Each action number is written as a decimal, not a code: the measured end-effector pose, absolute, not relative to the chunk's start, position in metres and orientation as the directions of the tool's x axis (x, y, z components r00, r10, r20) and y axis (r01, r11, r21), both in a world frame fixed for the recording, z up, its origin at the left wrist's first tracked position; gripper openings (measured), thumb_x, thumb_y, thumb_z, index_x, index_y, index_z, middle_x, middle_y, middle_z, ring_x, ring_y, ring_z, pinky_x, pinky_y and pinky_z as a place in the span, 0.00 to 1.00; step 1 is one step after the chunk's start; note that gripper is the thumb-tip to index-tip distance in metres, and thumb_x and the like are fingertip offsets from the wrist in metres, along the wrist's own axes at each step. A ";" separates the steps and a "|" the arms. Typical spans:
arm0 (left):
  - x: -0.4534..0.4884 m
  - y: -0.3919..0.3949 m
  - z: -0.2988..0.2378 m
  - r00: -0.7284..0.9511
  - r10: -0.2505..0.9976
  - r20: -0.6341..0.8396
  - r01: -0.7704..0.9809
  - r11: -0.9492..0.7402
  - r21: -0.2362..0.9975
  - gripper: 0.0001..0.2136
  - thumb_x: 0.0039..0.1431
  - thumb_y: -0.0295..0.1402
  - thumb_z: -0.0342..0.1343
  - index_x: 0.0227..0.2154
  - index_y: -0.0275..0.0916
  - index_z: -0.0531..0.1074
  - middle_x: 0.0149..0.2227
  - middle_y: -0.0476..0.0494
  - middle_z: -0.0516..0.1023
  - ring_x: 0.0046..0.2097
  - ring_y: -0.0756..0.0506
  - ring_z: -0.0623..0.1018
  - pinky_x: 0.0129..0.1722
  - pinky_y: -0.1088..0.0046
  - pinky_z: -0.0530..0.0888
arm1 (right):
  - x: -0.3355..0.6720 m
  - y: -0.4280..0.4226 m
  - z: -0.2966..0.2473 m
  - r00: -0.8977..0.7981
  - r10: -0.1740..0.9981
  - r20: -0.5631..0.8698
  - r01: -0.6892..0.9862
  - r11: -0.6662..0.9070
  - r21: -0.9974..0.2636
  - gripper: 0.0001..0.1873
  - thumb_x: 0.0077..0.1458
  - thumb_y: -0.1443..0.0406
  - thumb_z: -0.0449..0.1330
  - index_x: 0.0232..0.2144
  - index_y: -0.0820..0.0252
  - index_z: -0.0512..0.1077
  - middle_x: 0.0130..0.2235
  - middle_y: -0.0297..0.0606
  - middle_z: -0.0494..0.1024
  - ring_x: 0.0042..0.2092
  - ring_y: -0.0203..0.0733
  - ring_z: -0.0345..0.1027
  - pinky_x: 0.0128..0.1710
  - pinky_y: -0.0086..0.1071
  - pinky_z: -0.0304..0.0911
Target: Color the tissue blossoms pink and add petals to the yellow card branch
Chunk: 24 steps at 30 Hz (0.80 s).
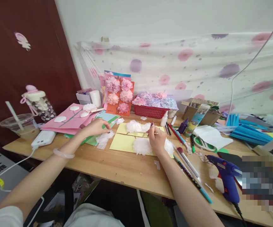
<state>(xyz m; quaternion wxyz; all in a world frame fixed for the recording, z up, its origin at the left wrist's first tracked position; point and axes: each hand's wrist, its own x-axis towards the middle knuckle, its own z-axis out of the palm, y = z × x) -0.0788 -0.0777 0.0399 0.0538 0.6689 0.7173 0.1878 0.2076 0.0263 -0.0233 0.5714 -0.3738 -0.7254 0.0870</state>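
Note:
My left hand (97, 126) hovers above a small pile of white tissue paper pieces (104, 138), its fingers apart and holding nothing I can see. A thin pale stick (156, 133) is in the closed fingers of my right hand (156, 138), over a yellow card (121, 145). The card lies flat with brown lines drawn across it. Fluffy white tissue clumps (141, 146) cover parts of it, and my right hand hides some of them.
To the right lie makeup-style brushes (185, 159), pens, scissors (204, 144) and a blue glue gun (226, 176). A lidded cup (20, 126) and a white power bank (44, 138) stand left near a pink card (67, 119). Behind is a red basket (150, 112) of paper flowers.

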 end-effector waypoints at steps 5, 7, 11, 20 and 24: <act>-0.071 -0.080 0.014 -0.067 0.988 0.141 0.940 0.015 0.340 0.27 0.44 0.34 0.59 0.52 0.48 0.72 0.38 0.50 0.85 0.48 0.38 0.80 0.56 0.61 0.66 | 0.208 0.023 -0.021 -0.088 0.616 0.783 0.453 0.725 -0.519 0.30 0.66 0.56 0.43 0.14 0.57 0.65 0.15 0.33 0.68 0.19 0.35 0.61 0.24 0.30 0.51; -0.070 -0.081 0.009 -0.080 0.986 0.147 0.937 0.024 0.348 0.29 0.47 0.32 0.56 0.56 0.48 0.68 0.38 0.49 0.85 0.49 0.39 0.80 0.55 0.62 0.66 | 0.208 0.023 -0.020 -0.089 0.616 0.782 0.456 0.724 -0.518 0.30 0.66 0.56 0.43 0.14 0.57 0.65 0.14 0.33 0.67 0.19 0.34 0.61 0.24 0.30 0.50; -0.071 -0.083 0.011 -0.135 0.979 0.154 0.917 0.065 0.393 0.30 0.49 0.30 0.52 0.59 0.43 0.65 0.39 0.46 0.85 0.46 0.40 0.81 0.47 0.67 0.72 | 0.207 0.023 -0.019 -0.087 0.616 0.783 0.456 0.723 -0.518 0.30 0.66 0.57 0.43 0.14 0.57 0.64 0.14 0.33 0.67 0.19 0.34 0.60 0.23 0.30 0.50; -0.077 -0.086 0.010 -0.211 0.965 0.157 0.814 0.085 0.575 0.28 0.52 0.38 0.53 0.57 0.39 0.64 0.39 0.42 0.84 0.45 0.39 0.81 0.45 0.64 0.73 | 0.207 0.024 -0.021 -0.092 0.622 0.778 0.450 0.723 -0.524 0.29 0.66 0.57 0.44 0.14 0.57 0.65 0.15 0.33 0.68 0.19 0.34 0.60 0.24 0.30 0.51; -0.080 -0.091 0.009 -0.133 0.987 0.092 0.754 0.041 0.656 0.29 0.53 0.40 0.51 0.59 0.38 0.61 0.46 0.39 0.82 0.45 0.40 0.81 0.41 0.65 0.75 | 0.207 0.024 -0.021 -0.099 0.619 0.779 0.451 0.726 -0.520 0.30 0.66 0.56 0.43 0.14 0.57 0.65 0.15 0.33 0.68 0.19 0.34 0.61 0.24 0.30 0.50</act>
